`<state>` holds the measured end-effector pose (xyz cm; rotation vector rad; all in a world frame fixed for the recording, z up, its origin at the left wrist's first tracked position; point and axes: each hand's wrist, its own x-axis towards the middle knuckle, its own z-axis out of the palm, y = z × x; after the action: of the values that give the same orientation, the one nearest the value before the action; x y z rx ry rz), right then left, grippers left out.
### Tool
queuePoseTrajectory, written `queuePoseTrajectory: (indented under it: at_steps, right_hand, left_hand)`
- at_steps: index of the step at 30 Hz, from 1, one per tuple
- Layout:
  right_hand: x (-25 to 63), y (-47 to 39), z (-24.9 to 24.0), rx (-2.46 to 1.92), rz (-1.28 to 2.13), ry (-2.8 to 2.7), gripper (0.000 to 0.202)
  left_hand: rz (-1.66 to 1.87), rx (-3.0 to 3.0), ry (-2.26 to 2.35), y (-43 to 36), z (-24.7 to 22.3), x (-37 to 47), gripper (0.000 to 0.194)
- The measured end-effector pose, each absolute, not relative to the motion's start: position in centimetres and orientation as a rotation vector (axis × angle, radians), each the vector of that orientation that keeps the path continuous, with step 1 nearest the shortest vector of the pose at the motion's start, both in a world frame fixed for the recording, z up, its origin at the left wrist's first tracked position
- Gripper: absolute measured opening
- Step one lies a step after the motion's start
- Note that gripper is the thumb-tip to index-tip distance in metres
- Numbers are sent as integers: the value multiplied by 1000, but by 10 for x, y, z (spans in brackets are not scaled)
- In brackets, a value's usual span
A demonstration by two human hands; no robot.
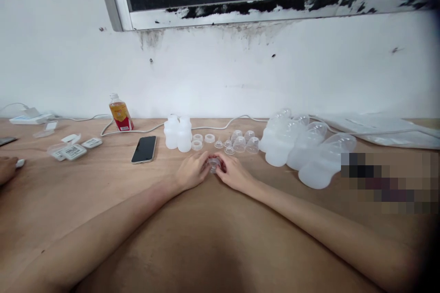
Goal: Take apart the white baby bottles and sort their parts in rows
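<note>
My left hand [193, 170] and my right hand [235, 173] meet low over the table, fingers closed round a small translucent bottle collar [213, 164]. A clear part, perhaps a teat, shows at its lower side; the fingers cover some of it. Just beyond lie several loose white collar rings [209, 138], clear silicone teats [229, 149] and clear domed caps [252, 144]. Behind my left hand stand several white baby bottle bodies [184, 135] without tops. Farther right is a group of baby bottles [276, 149] with clear domed caps on.
A phone [144, 149], a drink bottle [121, 113] and small labelled plastic cases [74, 151] lie to the left. A white cable [223, 127] runs along the wall. Another person's hand [7, 168] is at the left edge. Clear plastic bags [374, 128] lie at the back right.
</note>
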<state>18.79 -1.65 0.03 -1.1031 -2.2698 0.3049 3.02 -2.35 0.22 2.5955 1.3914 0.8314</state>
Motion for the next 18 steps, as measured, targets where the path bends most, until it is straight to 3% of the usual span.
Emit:
queuePoseTrajectory:
  at_steps: [11, 18]
  right_hand:
    - [191, -14, 4, -1012, 292, -2326, 26]
    - [189, -15, 5, -1081, 305, -2292, 11]
  left_hand:
    - [817, 2552, 1379, -26, 2, 35, 19]
    - [840, 2561, 1388, -27, 4, 37, 17]
